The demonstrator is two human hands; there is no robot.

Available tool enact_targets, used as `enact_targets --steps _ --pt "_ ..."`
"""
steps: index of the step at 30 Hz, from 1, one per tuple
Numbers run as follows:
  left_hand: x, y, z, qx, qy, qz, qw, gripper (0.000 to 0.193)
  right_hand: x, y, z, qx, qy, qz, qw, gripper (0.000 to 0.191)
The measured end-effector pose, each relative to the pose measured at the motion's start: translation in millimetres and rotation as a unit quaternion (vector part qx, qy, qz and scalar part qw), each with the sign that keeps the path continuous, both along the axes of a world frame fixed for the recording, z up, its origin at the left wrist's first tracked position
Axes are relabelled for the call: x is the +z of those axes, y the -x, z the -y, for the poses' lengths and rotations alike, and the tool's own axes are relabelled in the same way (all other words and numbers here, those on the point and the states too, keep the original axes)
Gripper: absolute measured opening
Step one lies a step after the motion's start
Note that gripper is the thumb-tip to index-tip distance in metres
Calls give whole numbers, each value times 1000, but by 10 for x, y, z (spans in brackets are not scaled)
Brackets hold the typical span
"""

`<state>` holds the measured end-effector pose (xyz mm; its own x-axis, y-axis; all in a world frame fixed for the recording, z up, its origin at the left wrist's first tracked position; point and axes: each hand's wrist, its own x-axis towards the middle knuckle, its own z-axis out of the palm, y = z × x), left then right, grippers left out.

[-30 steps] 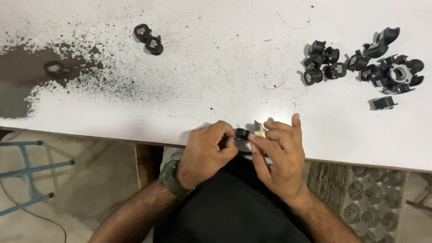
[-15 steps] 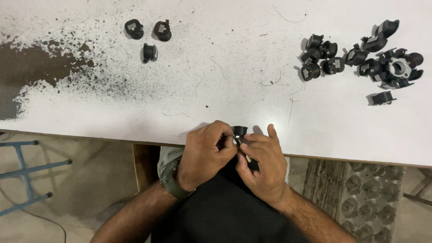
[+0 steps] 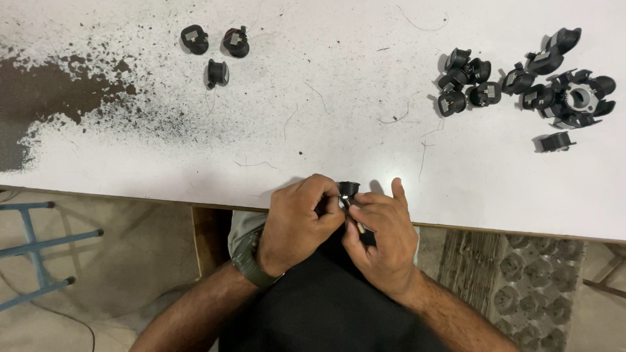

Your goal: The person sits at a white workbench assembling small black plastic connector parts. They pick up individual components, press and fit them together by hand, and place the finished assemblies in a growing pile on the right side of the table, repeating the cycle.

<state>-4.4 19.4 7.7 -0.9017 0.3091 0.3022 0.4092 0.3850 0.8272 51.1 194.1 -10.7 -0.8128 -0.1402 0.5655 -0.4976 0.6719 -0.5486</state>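
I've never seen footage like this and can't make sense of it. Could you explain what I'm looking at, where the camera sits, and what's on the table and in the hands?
The camera is worn on a person's head and looks straight down at their own two bare hands. No machine is involved. The left hand and right hand together pinch one small black plastic spool-shaped part at the near edge of a white table with worn, dark-speckled paint. On the table's far left lie three similar black parts; on the far right sits a bigger cluster of black parts. The left wrist wears a dark green watch.
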Motion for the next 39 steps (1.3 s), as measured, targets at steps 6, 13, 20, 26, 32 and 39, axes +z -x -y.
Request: enact_targets --steps 6,13,20,26,32,39 --pt "8 -4 -3 1 2 -12 1000 6 58 -3 2 -2 -12 1 1000 30" --pt "11 -18 -9 0 5 -11 1000 7 93 -8 -17 0 -16 -1 1000 30" --pt "16 -16 -18 -2 6 -5 1000 7 94 -16 -35 4 -20 9 1000 31" --pt "18 -17 -21 0 7 -1 1000 7 126 -3 -27 4 -27 7 1000 31" --pt "51 -17 -12 -3 -6 1 1000 8 158 13 -71 17 -17 40 999 28" --pt "69 7 4 -11 -3 24 1000 7 129 -10 -138 37 46 65 996 26"
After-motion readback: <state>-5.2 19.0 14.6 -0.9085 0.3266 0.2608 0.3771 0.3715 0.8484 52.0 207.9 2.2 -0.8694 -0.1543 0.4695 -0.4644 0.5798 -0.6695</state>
